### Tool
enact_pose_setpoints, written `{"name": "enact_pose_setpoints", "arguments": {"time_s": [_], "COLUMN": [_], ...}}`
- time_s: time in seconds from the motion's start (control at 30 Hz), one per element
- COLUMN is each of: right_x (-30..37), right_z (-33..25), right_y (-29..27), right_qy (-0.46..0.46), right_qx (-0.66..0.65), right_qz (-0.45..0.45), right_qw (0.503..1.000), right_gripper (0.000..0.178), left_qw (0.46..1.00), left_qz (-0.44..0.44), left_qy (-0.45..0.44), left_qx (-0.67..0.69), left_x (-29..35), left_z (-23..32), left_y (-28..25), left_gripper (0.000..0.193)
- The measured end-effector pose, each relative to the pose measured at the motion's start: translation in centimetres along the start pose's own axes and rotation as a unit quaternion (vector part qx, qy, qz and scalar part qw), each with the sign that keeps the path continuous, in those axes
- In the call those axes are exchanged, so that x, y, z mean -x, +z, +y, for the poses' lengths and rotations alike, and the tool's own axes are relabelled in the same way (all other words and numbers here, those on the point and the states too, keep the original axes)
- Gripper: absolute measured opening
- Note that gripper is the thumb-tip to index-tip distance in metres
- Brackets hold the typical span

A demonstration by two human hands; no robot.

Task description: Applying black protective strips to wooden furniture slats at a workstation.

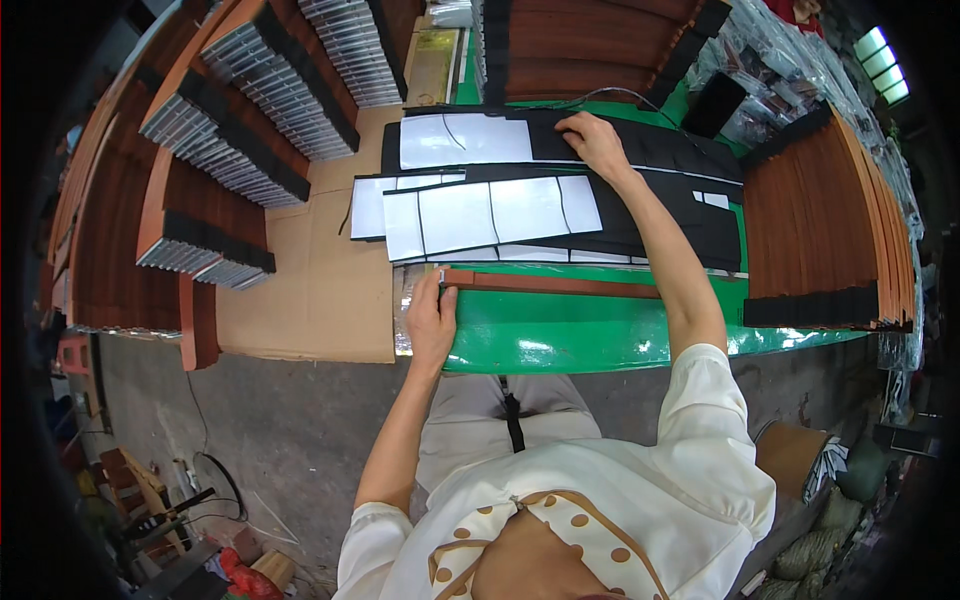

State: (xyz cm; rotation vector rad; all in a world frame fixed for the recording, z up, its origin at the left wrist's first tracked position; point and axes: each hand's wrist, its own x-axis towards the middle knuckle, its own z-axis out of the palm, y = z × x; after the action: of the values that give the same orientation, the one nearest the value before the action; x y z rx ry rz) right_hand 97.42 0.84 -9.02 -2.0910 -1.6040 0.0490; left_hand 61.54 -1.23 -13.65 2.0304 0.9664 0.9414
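1. Spanning the middle of the view, a green table [600, 340] with a glossy top stands over a grey concrete floor [290, 420]; a sheet of brown cardboard [310, 290] covers the bench area to its left.
2. Stacks of reddish-brown wooden slats [820, 230] with black pads at their ends fill the right side, and similar stacks [210, 170] fan out at the left (edges bend near the rim of the view).
3. Black sheets with white backing panels [490, 215] lie overlapped across the far part of the table.
4. A single long brown wooden strip [560, 284] lies flat along the near edge of those sheets, running left to right.
5. The left hand [432, 322] holds the strip's left end, fingers curled over it and thumb beside it, at the table's left corner.
6. The right hand [592, 140] rests palm down, fingers spread narrowly, on the upper black sheet [660, 150], well apart from the strip; whether it pinches the sheet cannot be told.
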Motion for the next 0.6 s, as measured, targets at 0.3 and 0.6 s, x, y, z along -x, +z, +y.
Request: {"name": "enact_pose_setpoints", "arguments": {"time_s": [0.3,0.6], "right_x": [-1.0,0.3], "right_z": [-4.4,-2.6], "right_y": [2.0,0.7], "right_qy": [-0.156,-0.172], "right_qx": [0.117,0.097], "right_qz": [-0.084,-0.084], "right_qw": [0.977,0.977], "right_gripper": [0.015,0.016], "left_qw": [1.000,1.000], "left_qz": [-0.006,0.017], "left_qy": [-0.025,0.019], "left_qx": [-0.013,-0.013], "left_x": [0.2,1.2], "left_z": [-0.7,-0.7], "left_y": [-2.0,-0.4], "left_gripper": [0.025,0.031]}}
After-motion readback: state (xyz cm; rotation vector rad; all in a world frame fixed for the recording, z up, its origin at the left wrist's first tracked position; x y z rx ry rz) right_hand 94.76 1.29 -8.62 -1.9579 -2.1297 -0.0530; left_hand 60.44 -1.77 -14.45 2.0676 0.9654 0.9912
